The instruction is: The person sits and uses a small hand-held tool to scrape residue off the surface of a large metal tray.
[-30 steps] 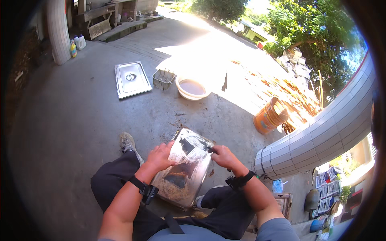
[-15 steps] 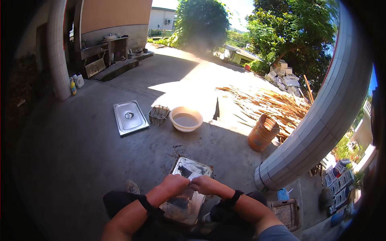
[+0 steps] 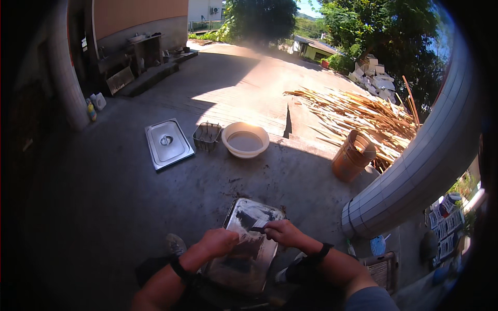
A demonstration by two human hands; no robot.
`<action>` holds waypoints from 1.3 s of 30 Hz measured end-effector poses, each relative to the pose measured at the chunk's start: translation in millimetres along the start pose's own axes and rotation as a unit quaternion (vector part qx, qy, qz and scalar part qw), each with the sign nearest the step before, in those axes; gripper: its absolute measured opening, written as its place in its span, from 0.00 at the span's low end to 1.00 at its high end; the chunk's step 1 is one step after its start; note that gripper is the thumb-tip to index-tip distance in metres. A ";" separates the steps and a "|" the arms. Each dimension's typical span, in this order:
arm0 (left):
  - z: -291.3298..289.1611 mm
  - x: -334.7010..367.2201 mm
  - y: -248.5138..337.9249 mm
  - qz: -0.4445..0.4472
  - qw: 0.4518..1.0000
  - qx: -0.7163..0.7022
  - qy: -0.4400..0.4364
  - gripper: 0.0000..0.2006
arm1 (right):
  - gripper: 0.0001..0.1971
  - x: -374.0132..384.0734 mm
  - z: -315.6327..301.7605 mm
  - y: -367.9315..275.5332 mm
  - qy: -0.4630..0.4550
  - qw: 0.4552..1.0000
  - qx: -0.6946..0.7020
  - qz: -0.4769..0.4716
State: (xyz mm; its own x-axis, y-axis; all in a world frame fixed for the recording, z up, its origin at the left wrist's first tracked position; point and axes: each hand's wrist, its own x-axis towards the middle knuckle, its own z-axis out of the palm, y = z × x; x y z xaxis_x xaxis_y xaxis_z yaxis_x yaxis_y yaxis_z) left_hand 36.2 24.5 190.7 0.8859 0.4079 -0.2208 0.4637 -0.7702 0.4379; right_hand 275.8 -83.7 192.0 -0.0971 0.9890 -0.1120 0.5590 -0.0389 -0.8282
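A rectangular metal pan [image 3: 270, 254], smeared with dark soot and pale patches, lies on the ground between my feet. My right hand [image 3: 284, 233] is closed around a small flat tool like a scraper [image 3: 258, 228], partly hidden by the fingers, over the far half of the pan. My left hand [image 3: 222, 242] is closed in a fist at the pan's left side. Whatever it may hold does not show. The two hands are apart.
A shiny steel lid [image 3: 167, 144], a wire basket [image 3: 207, 136] and a pale basin [image 3: 246, 152] stand in a row ahead. To the right are an orange bucket [image 3: 350, 160], a tiled pillar [image 3: 399, 181] and a heap of wood strips [image 3: 358, 114]. Dark debris lies beyond the pan.
My hands were together over the pan; they have separated, the left to the left and the right to the right. The tool now shows in my right hand. The whole view has shifted slightly.
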 end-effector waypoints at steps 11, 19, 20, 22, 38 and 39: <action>-9.6 12.9 8.2 0.074 0.990 -0.120 -0.016 0.24 | 0.08 -8.1 29.5 15.0 -0.003 1.000 0.017 -0.003; -12.4 8.5 14.8 0.049 0.994 -0.095 -0.009 0.18 | 0.08 -11.4 40.7 -11.5 -0.038 0.999 0.000 -0.017; -11.6 7.9 14.8 0.052 0.995 -0.088 0.007 0.17 | 0.08 -10.9 41.2 -14.5 -0.038 0.999 0.000 -0.017; -10.2 9.2 14.2 0.050 0.996 -0.078 -0.008 0.15 | 0.08 -10.1 42.2 -18.5 -0.025 0.999 -0.006 -0.038; -6.5 7.8 20.2 0.068 0.993 -0.098 0.004 0.09 | 0.08 -12.4 49.3 -15.6 -0.044 0.998 0.045 0.015; -6.6 7.8 20.6 0.068 0.993 -0.098 0.004 0.09 | 0.08 -12.9 49.0 -15.7 -0.049 0.998 0.046 0.018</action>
State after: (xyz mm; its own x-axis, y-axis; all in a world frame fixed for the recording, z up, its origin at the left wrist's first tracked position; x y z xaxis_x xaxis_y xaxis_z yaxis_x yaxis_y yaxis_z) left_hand 52.6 15.0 203.8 0.9401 0.3102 -0.1415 0.3280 -0.7092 0.6241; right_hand 227.9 -102.8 179.5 -0.1606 0.9681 -0.1924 0.4868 -0.0918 -0.8686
